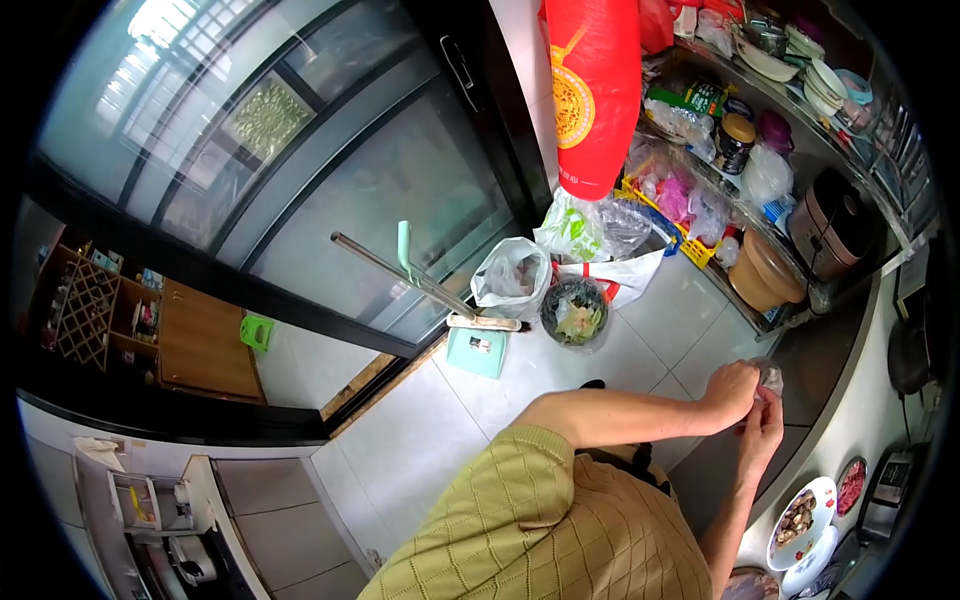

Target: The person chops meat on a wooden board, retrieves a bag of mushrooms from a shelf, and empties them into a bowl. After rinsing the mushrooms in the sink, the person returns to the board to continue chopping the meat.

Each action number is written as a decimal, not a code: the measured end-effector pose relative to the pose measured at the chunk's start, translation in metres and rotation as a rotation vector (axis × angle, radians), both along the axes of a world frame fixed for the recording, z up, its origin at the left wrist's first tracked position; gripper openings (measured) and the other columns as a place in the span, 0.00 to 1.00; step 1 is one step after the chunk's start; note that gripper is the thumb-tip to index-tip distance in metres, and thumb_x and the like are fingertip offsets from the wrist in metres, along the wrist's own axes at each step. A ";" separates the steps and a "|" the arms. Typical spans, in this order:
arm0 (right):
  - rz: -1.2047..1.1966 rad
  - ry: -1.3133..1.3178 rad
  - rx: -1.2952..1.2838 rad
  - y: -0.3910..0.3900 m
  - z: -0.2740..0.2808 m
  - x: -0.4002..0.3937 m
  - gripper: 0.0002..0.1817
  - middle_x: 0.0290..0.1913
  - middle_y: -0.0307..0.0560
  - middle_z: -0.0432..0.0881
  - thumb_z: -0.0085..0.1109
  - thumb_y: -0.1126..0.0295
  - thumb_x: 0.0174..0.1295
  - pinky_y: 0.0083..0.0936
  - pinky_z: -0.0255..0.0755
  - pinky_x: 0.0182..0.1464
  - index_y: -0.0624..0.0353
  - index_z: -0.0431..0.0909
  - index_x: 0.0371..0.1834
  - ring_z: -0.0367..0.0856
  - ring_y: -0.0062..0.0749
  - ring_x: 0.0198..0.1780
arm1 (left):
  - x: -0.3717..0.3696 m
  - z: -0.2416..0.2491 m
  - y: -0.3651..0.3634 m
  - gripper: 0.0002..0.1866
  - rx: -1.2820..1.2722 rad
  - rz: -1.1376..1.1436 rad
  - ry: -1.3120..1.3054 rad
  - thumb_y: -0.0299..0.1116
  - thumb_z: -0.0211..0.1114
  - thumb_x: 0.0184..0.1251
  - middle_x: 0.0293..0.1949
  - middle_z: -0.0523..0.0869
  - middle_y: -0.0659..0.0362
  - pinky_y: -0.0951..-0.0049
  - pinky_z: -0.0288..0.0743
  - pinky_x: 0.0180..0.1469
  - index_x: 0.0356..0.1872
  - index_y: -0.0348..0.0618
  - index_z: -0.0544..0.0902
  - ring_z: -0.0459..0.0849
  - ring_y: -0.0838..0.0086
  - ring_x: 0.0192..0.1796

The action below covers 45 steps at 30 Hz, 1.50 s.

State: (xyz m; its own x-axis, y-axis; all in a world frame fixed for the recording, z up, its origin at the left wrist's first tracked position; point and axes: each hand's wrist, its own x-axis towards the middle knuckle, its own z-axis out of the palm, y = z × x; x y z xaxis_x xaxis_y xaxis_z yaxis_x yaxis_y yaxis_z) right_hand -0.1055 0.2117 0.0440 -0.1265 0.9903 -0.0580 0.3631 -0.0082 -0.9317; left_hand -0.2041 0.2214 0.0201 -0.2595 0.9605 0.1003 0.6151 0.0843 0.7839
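Both hands are close together at the counter's near edge, on the right of the head view. My left hand [733, 393] is closed like a fist around part of a small clear plastic bag [771, 377]. Just below it, the fingers of my right hand [763, 432] are pinched on the same bag. The bag is crumpled, and what it contains, if anything, cannot be made out. My fingers hide much of it. On the counter [838, 385] to the right stand a plate of cut brown pieces [800, 520] and a dish of red chopped food [851, 486].
On the floor are a lined bin with food scraps [577, 315], a white bag-lined bin [512, 275], and a dustpan [476, 350] with a broom. A crowded shelf [720, 185] stands at the upper right, beneath a hanging red bag [592, 100]. A sliding glass door [380, 220] is on the left.
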 end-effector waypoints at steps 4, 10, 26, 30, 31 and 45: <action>-0.008 -0.017 0.017 0.019 -0.018 0.000 0.10 0.22 0.31 0.69 0.47 0.82 0.58 0.13 0.61 0.21 0.60 0.74 0.40 0.65 0.12 0.22 | -0.005 -0.003 0.003 0.05 -0.017 0.102 -0.238 0.24 0.58 0.49 0.27 0.80 0.46 0.55 0.71 0.37 0.27 0.35 0.76 0.80 0.53 0.35; -0.052 0.145 -0.004 0.042 -0.038 -0.031 0.10 0.22 0.32 0.69 0.50 0.86 0.53 0.13 0.57 0.16 0.57 0.69 0.33 0.63 0.12 0.19 | -0.028 -0.026 0.022 0.06 0.115 0.137 -0.719 0.23 0.59 0.55 0.23 0.76 0.62 0.76 0.69 0.27 0.32 0.43 0.73 0.75 0.80 0.26; -0.045 -0.277 0.118 0.113 -0.030 -0.149 0.04 0.22 0.52 0.79 0.55 0.75 0.50 0.30 0.74 0.30 0.63 0.77 0.29 0.79 0.43 0.24 | -0.174 -0.020 0.079 0.17 0.306 -0.242 -0.031 0.21 0.60 0.53 0.39 0.79 0.50 0.63 0.76 0.40 0.47 0.40 0.76 0.81 0.56 0.41; 0.039 -0.362 0.403 0.148 -0.025 -0.172 0.04 0.29 0.48 0.79 0.55 0.76 0.47 0.31 0.74 0.31 0.60 0.77 0.27 0.78 0.45 0.27 | -0.187 -0.023 0.103 0.23 0.265 -0.195 0.101 0.20 0.62 0.49 0.51 0.74 0.50 0.61 0.75 0.48 0.51 0.39 0.74 0.75 0.55 0.52; 0.073 -0.353 0.441 0.158 -0.021 -0.178 0.04 0.35 0.46 0.78 0.56 0.76 0.46 0.33 0.75 0.33 0.59 0.77 0.26 0.77 0.45 0.31 | -0.189 -0.030 0.113 0.23 0.226 -0.182 0.036 0.23 0.61 0.51 0.53 0.74 0.50 0.62 0.73 0.51 0.52 0.39 0.73 0.73 0.55 0.55; 0.378 -0.293 0.167 0.362 -0.085 -0.192 0.11 0.46 0.52 0.77 0.58 0.71 0.54 0.38 0.75 0.45 0.59 0.78 0.40 0.78 0.50 0.45 | -0.332 -0.098 0.375 0.09 0.210 0.548 -0.292 0.31 0.50 0.71 0.29 0.77 0.54 0.69 0.70 0.38 0.40 0.38 0.75 0.74 0.69 0.32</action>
